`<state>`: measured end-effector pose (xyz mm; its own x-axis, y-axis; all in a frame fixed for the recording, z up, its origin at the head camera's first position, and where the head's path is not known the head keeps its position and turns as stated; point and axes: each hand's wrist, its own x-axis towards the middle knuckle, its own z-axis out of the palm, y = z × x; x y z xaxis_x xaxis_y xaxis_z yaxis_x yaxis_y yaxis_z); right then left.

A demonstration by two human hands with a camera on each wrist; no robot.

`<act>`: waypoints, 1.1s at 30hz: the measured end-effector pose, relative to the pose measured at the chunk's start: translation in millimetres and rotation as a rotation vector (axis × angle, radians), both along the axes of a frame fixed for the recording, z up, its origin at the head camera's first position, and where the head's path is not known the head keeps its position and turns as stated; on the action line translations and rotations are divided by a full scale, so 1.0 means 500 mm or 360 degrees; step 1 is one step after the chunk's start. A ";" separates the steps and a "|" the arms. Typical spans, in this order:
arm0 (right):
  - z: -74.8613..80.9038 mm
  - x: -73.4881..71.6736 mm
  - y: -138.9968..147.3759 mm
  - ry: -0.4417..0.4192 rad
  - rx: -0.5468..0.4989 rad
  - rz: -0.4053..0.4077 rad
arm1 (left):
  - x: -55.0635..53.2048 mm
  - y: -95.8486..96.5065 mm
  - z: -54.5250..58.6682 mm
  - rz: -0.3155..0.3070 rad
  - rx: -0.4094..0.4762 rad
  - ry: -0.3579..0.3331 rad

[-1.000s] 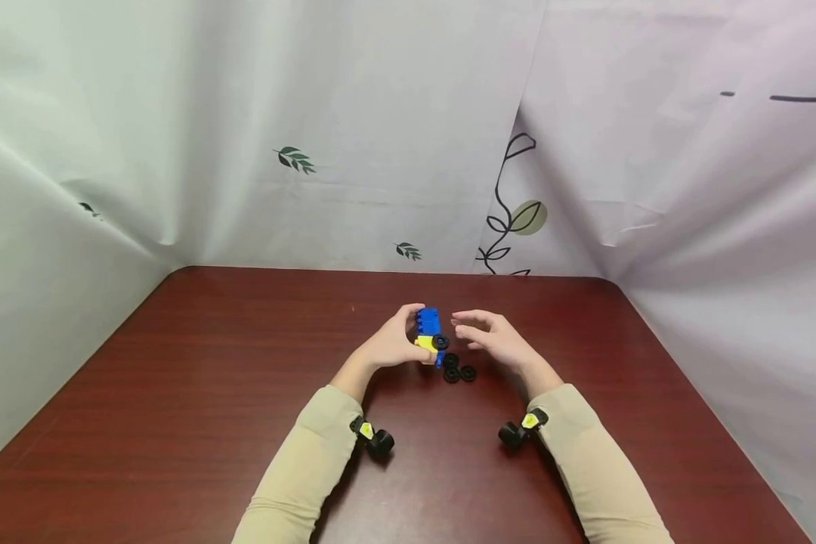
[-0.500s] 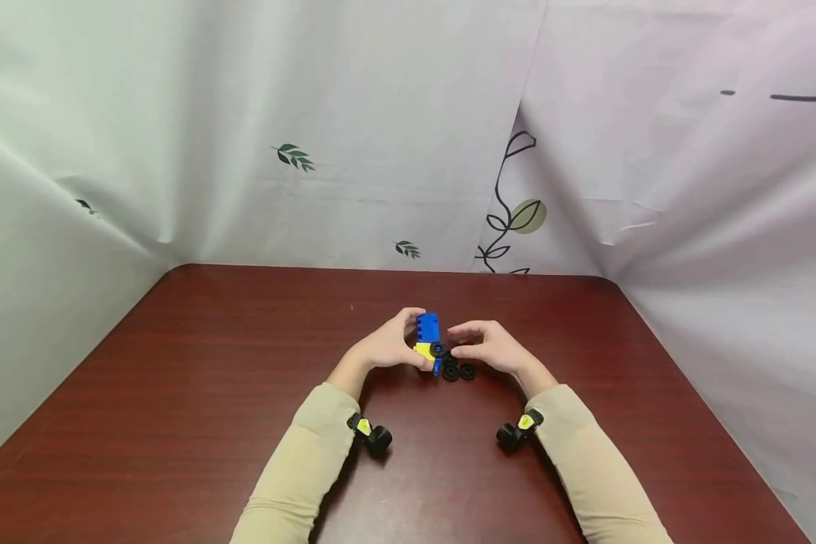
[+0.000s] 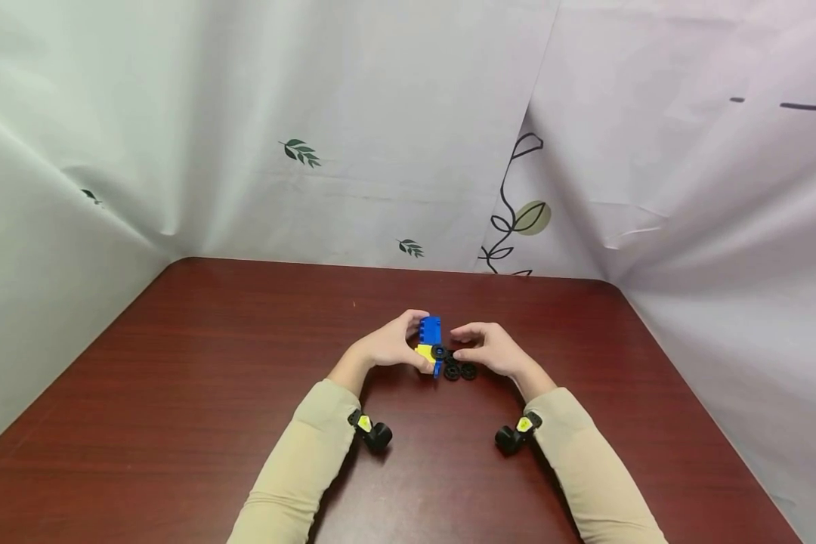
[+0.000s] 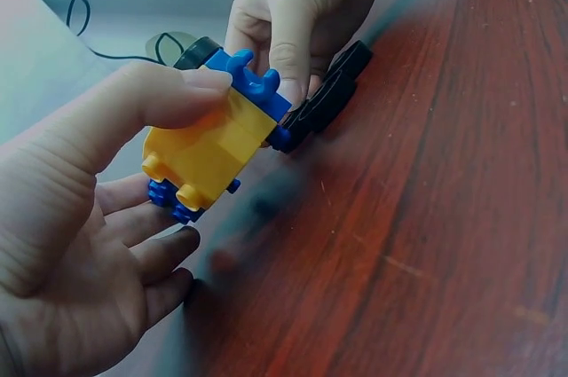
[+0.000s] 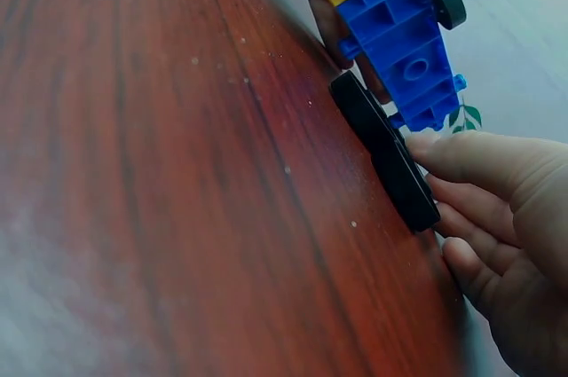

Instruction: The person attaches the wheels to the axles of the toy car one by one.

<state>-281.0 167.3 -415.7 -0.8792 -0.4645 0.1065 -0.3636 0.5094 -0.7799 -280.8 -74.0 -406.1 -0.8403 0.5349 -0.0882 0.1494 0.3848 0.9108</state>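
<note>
In the head view, my left hand (image 3: 389, 344) grips a toy vehicle made of a blue base (image 3: 431, 329) and a yellow block (image 3: 426, 352). Its thumb presses the yellow block (image 4: 209, 151) in the left wrist view. One black wheel (image 3: 438, 352) sits on the base's side. From the right wrist, the ribbed underside of the blue base (image 5: 404, 53) shows, with bare axle pegs. My right hand (image 3: 495, 349) is beside several loose black wheels (image 3: 468, 371). Its thumb tip is at the nearest black wheel (image 5: 404, 177), with a gap between thumb and fingers.
The loose wheels lie close together on a dark red-brown wooden table (image 3: 245, 378). A pale cloth (image 3: 353, 98) with leaf prints hangs behind it and along both sides. Each wrist carries a small black camera (image 3: 379, 437).
My right hand has come down and nearer to the loose wheels, its fingers less spread. The left hand has lowered the toy vehicle slightly, still gripping it.
</note>
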 end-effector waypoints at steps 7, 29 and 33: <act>0.001 0.003 -0.002 0.0035 0.0027 -0.0030 | 0.002 -0.001 0.000 0.0010 -0.0013 0.0003; 0.000 -0.002 -0.014 0.0081 0.0221 -0.0078 | 0.002 0.000 0.003 0.0008 0.0016 -0.0013; 0.000 -0.002 -0.016 0.0118 0.0279 -0.0061 | 0.001 0.001 0.000 -0.0010 0.0016 -0.0005</act>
